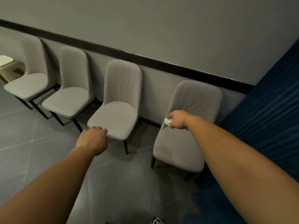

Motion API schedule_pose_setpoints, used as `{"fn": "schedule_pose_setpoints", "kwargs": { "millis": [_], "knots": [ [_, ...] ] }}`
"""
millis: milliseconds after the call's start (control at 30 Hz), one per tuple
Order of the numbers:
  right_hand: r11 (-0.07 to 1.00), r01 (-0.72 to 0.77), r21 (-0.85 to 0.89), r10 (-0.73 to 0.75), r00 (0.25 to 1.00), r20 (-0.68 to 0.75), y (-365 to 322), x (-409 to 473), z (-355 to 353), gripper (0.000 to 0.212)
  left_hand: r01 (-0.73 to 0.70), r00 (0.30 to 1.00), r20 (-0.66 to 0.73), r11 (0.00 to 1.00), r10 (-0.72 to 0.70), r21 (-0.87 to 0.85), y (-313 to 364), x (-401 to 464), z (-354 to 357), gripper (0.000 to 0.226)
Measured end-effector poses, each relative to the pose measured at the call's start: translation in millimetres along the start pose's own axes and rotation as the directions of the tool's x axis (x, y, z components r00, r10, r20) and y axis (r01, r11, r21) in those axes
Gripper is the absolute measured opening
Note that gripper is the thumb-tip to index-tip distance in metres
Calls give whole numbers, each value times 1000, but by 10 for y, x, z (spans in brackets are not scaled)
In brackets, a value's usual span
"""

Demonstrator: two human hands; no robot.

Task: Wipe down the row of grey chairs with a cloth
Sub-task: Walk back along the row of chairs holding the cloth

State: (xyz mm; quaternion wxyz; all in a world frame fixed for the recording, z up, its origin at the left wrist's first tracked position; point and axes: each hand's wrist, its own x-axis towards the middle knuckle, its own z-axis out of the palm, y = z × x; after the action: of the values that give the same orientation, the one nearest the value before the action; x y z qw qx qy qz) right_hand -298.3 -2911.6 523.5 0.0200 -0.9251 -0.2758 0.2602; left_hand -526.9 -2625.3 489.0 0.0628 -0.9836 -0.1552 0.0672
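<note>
- Head view: four grey chairs stand in a row along the wall, running from the upper left of the frame down to the lower right, where a blue curtain (pixel 267 110) hangs.
- The right hand (pixel 177 119) is curled around a small white cloth (pixel 168 121), which bulges out at the hand's left side. It sits at the left edge of the nearest chair (pixel 182 143), where the backrest meets the seat; whether the cloth actually touches the fabric I cannot tell.
- The left hand (pixel 93 139) holds nothing, its fingers loosely bent, hovering at the front edge of the second chair (pixel 116 118) near the frame's centre.
- The key relation: the seat of the nearest chair stretches below and to the right of the cloth, toward the bottom of the frame, so the wipe likely runs that way. The right hand is plainly the nearer one.
- The other two chairs (pixel 69 97) (pixel 27 84) lie well apart to the upper left, probably later in the job.
</note>
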Motion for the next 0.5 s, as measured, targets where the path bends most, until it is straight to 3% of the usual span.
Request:
{"fn": "schedule_pose_setpoints", "kwargs": {
  "millis": [100, 267, 400, 500],
  "knots": [
    [999, 36, 16, -36, 999, -13, -372, -10, 25, 59, 41, 999, -28, 999, -42, -23, -207, -130, -71, 26],
    [992, 121, -20, -120, 992, 27, -1399, 118, 174, 57, 113, 990, -74, 989, -121, -94, -854, -476, -89, 28],
    [973, 226, -54, -222, 973, 66, -2493, 262, 311, 60, 285, 958, 46, 952, -282, -110, -1735, -903, 138, 39],
    [953, 300, -43, -296, 952, 82, -3292, 348, 390, 60, 454, 884, 169, 887, -436, -85, -2443, -1301, 387, 45]
  ]
}}
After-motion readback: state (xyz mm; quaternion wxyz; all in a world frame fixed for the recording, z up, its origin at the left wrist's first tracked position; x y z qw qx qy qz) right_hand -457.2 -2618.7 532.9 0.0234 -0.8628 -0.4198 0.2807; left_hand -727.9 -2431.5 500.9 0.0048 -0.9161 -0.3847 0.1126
